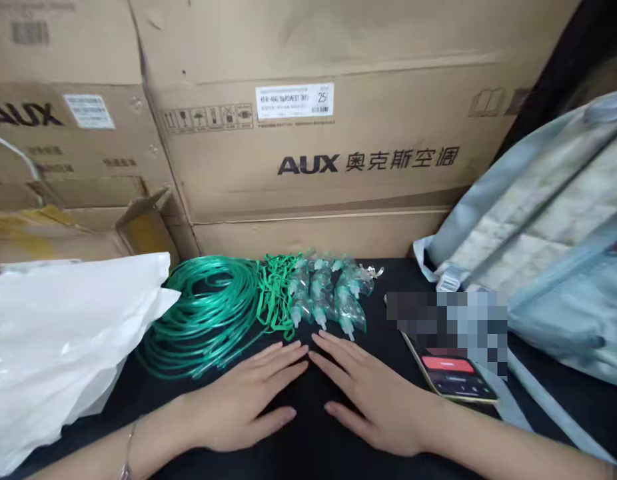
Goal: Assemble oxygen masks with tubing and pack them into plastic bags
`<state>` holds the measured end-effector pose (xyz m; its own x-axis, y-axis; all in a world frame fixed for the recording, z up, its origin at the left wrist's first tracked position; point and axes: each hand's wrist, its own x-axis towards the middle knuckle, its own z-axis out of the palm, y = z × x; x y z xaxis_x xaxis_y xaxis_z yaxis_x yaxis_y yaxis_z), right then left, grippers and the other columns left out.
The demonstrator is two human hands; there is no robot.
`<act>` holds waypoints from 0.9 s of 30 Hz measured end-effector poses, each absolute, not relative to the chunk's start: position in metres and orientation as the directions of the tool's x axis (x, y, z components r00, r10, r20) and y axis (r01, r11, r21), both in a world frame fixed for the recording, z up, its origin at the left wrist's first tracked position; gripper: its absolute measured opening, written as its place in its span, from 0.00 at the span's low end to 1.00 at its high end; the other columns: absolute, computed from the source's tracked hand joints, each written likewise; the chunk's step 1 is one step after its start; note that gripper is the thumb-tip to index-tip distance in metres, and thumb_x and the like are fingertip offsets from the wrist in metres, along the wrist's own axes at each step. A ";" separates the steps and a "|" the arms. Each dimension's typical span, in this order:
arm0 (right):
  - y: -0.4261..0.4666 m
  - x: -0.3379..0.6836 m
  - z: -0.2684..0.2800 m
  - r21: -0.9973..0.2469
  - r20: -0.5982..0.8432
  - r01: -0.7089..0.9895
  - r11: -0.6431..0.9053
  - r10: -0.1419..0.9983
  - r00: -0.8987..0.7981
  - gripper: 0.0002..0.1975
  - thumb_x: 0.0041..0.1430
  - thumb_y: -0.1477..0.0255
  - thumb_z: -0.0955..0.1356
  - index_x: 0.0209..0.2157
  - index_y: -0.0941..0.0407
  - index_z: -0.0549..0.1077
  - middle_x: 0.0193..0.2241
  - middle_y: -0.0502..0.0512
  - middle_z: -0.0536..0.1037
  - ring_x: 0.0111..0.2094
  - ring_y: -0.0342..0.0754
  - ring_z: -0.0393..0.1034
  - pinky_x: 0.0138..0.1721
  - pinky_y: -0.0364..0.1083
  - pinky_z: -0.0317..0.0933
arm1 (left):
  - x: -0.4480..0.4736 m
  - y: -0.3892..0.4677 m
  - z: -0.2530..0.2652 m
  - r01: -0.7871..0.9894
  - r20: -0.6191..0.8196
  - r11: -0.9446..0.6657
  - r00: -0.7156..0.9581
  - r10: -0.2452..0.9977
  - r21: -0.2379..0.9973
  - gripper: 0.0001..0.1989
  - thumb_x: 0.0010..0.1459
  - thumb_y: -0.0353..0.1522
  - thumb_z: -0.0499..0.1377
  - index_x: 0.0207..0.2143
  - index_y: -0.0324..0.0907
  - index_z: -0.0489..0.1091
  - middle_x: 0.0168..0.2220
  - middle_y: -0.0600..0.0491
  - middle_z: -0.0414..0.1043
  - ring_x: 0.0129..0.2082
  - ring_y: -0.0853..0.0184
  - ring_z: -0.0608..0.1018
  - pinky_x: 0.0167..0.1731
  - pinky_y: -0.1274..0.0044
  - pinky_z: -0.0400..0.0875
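Clear cups [352, 310], green straps [276, 293], green tubing [213, 333]

Clear cups: transparent, faintly green, with whitish nozzles [349, 331]; rowed just beyond the fingertips; green straps: thin, bright, tangled, ahead of the left fingertips; green tubing: glossy, translucent, loosely coiled, left of and beyond the left fingers; left hand [251, 400], right hand [373, 400]: palms down, fingers straight, slightly spread, thumbs apart; opposing fingertips near each other.

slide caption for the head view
Open left hand and right hand before coiled green tubing, green straps and clear plastic pieces on a black surface.
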<state>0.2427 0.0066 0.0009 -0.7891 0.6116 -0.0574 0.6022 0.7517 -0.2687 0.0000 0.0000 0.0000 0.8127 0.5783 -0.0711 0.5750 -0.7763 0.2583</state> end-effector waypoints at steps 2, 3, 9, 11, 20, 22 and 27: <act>0.008 0.241 0.001 -0.278 -0.057 0.599 0.751 0.609 -0.791 0.30 0.61 0.62 0.56 0.60 0.63 0.49 0.62 0.66 0.44 0.62 0.56 0.34 0.59 0.56 0.41 | 0.000 0.002 0.001 0.569 -0.061 -0.775 0.815 0.576 0.275 0.27 0.61 0.37 0.45 0.61 0.40 0.44 0.63 0.49 0.40 0.62 0.67 0.44 0.59 0.67 0.43; 0.009 0.240 0.001 -0.282 -0.054 0.597 0.751 0.609 -0.791 0.30 0.61 0.62 0.56 0.60 0.63 0.49 0.62 0.66 0.44 0.62 0.56 0.34 0.59 0.56 0.40 | 0.000 0.002 0.002 0.566 -0.058 -0.774 0.816 0.575 0.283 0.27 0.61 0.37 0.45 0.61 0.40 0.44 0.63 0.49 0.40 0.62 0.66 0.44 0.59 0.66 0.43; 0.008 0.240 0.002 -0.296 -0.019 0.589 0.752 0.612 -0.791 0.30 0.60 0.63 0.58 0.60 0.63 0.51 0.61 0.65 0.46 0.62 0.56 0.34 0.60 0.55 0.39 | 0.001 0.005 0.006 0.562 -0.054 -0.757 0.813 0.580 0.332 0.28 0.60 0.37 0.48 0.61 0.41 0.46 0.63 0.48 0.42 0.62 0.63 0.46 0.59 0.64 0.44; 0.007 0.241 0.003 -0.297 -0.029 0.589 0.751 0.610 -0.792 0.30 0.60 0.63 0.57 0.60 0.62 0.50 0.61 0.65 0.46 0.62 0.56 0.34 0.60 0.55 0.40 | 0.001 0.005 0.008 0.556 -0.063 -0.756 0.817 0.573 0.346 0.28 0.60 0.37 0.48 0.61 0.42 0.45 0.63 0.48 0.41 0.62 0.63 0.46 0.58 0.64 0.45; 0.011 0.234 0.003 -0.205 -0.017 0.625 0.753 0.635 -0.772 0.28 0.60 0.63 0.57 0.58 0.62 0.55 0.59 0.68 0.54 0.59 0.60 0.47 0.56 0.58 0.48 | -0.001 0.006 0.010 0.517 -0.030 -0.789 0.842 0.539 0.333 0.28 0.61 0.35 0.46 0.61 0.42 0.42 0.63 0.48 0.41 0.62 0.63 0.46 0.58 0.65 0.46; 0.012 0.231 0.002 -0.176 0.010 0.639 0.749 0.650 -0.760 0.25 0.60 0.65 0.58 0.57 0.62 0.59 0.57 0.68 0.58 0.58 0.59 0.51 0.56 0.58 0.50 | -0.002 0.006 0.008 0.512 -0.011 -0.792 0.842 0.540 0.332 0.27 0.61 0.35 0.47 0.61 0.40 0.44 0.63 0.46 0.42 0.62 0.62 0.47 0.58 0.65 0.46; 0.013 0.232 -0.001 -0.141 0.097 0.607 0.782 0.621 -0.778 0.23 0.60 0.67 0.58 0.55 0.61 0.61 0.56 0.65 0.61 0.58 0.55 0.52 0.56 0.55 0.51 | -0.002 0.006 0.003 0.509 0.010 -0.802 0.842 0.539 0.312 0.27 0.61 0.35 0.46 0.61 0.39 0.45 0.62 0.45 0.44 0.62 0.63 0.47 0.58 0.65 0.46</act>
